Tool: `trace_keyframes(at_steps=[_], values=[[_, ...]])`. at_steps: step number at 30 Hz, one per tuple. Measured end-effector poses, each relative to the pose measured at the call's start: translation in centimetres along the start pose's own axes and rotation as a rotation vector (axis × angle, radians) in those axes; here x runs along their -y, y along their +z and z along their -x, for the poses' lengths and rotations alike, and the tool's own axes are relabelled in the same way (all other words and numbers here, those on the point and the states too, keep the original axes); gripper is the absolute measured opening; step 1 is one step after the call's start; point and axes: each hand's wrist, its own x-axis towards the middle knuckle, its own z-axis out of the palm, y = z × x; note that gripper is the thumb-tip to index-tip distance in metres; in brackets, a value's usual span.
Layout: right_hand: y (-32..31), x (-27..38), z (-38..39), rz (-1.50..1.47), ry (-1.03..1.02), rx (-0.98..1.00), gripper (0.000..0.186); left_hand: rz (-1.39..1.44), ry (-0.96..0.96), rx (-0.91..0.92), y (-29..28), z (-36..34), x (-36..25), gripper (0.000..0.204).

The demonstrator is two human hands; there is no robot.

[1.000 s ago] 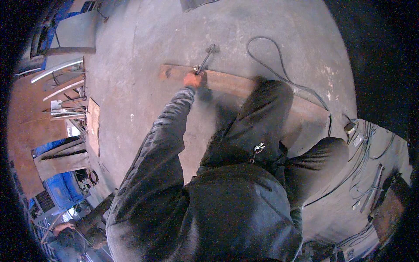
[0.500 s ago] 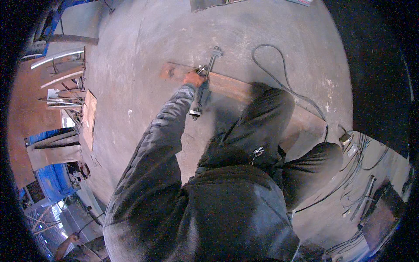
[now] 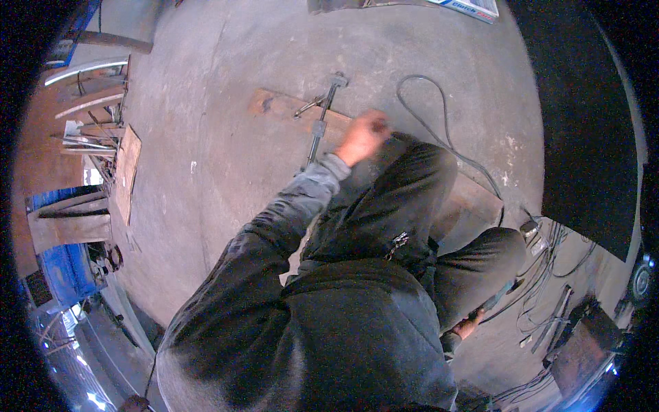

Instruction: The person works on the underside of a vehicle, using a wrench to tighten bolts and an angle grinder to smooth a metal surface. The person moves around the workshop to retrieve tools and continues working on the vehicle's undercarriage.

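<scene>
My left hand (image 3: 364,137) is over the brown plank (image 3: 274,104), near my bent knee. Motion smears its fingers, so I cannot see whether anything is in them. Just left of it, a steel bar clamp (image 3: 319,128) lies across the plank, with its screw end (image 3: 309,106) pointing toward the plank's left end. Low on the right, beside my other knee, my right hand (image 3: 470,324) is closed around a long blue-green tool (image 3: 498,299). My leg and sleeve hide part of that hand, and the tool's exact kind is unclear.
A dark cable (image 3: 446,123) loops on the concrete floor beyond the plank. More tangled cables (image 3: 549,275) lie at right, near a rusty box-like piece (image 3: 583,350). Scrap boards and metal strips (image 3: 103,137) are stacked at left. A flat white box (image 3: 473,8) sits at the far edge.
My left hand has let go of the bar clamp and moved right toward my knee. My right hand, hidden before, has come into view at lower right with the blue-green tool.
</scene>
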Motion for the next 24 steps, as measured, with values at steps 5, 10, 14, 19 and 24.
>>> trace_keyframes(at_steps=[5,10,14,19,24], values=[[0.9,6.3,0.8,0.055,-0.109,0.300,0.048,0.459,0.332,0.492,9.3,1.6,-10.9,0.033],[8.1,18.9,3.2,0.173,-0.346,0.418,0.045,0.632,0.439,0.968,16.3,3.3,-22.4,0.046],[18.7,26.4,5.4,0.228,-0.552,0.411,0.031,0.895,0.500,1.064,19.1,2.9,-30.1,0.065],[29.9,30.0,9.1,0.176,-0.688,0.866,0.050,1.282,0.633,1.059,13.3,-0.9,-38.1,0.055],[36.9,26.6,9.8,0.212,-0.520,1.234,0.077,1.074,0.619,0.752,7.8,-2.2,-35.3,0.035]])
